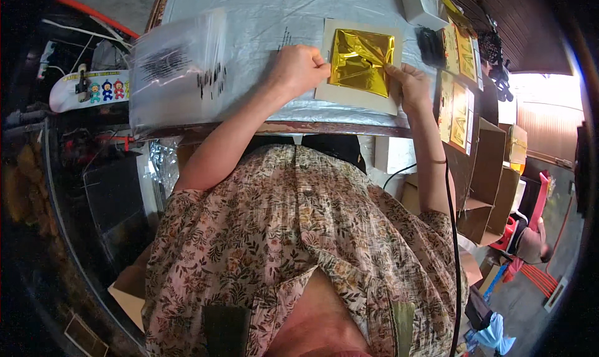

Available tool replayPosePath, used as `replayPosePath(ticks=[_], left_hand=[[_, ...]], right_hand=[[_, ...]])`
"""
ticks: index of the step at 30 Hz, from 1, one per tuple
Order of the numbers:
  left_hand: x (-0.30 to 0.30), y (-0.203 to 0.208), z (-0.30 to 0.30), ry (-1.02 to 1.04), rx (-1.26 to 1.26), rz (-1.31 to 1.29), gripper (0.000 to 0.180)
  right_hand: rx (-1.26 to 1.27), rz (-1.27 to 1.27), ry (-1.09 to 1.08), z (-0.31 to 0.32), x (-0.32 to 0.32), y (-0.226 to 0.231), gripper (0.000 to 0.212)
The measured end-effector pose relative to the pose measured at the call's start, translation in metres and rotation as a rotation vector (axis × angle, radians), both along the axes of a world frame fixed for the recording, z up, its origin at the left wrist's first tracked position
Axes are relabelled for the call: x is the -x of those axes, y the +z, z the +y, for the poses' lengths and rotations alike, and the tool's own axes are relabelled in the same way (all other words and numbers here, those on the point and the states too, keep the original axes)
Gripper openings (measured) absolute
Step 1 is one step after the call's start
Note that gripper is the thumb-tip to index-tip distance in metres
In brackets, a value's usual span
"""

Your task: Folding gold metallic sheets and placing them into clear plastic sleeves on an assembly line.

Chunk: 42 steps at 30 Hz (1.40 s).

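Observation:
A shiny gold foil packet (362, 62), square and creased, lies on a flat beige cardboard sheet (340, 95) on the table in front of me. My right hand (412, 86) pinches the packet's right edge between thumb and fingers. At the packet's left side, my left hand (299, 69) is closed, its fingertips pressed together over the card's left margin. Whatever those fingertips may hold is too small to make out.
A stack of clear plastic bags (178, 70) with black print lies at the left of the silvery table cover (262, 20). To the right stand a white box (421, 4), printed yellow-and-white boxes (458, 110) and open cardboard cartons (483, 170). A black cable (454, 232) hangs beside my right arm.

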State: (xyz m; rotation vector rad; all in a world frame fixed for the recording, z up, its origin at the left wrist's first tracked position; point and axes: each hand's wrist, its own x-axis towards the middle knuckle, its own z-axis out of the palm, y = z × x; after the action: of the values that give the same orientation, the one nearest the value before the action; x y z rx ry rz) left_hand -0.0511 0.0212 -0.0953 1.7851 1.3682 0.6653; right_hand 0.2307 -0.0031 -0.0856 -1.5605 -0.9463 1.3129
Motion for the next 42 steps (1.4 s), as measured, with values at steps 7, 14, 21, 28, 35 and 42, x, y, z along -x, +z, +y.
replayPosePath(ticks=[7, 14, 21, 28, 35, 42], left_hand=[[0.001, 0.007, -0.007, 0.026, -0.120, -0.041, 0.019], [0.004, 0.002, -0.009, 0.025, -0.198, -0.089, 0.016], [0.000, 0.003, -0.005, 0.010, -0.266, -0.043, 0.019], [0.007, 0.037, 0.070, -0.294, -0.010, 0.026, 0.023], [-0.099, 0.006, 0.214, -0.533, -0.818, 0.102, 0.022], [-0.140, 0.015, 0.231, -0.701, -0.570, 0.353, 0.024]], right_hand=[[-0.010, 0.089, -0.082, 0.002, 0.021, 0.001, 0.009], [0.070, 0.097, -0.040, 0.010, 0.037, 0.003, 0.012], [-0.016, 0.129, -0.115, 0.014, 0.071, -0.003, 0.018], [-0.005, 0.042, -0.114, -0.002, 0.077, 0.013, 0.015], [0.041, 0.136, -0.110, -0.001, 0.075, 0.004, 0.010], [0.057, 0.053, -0.039, -0.002, 0.071, 0.010, 0.013]])
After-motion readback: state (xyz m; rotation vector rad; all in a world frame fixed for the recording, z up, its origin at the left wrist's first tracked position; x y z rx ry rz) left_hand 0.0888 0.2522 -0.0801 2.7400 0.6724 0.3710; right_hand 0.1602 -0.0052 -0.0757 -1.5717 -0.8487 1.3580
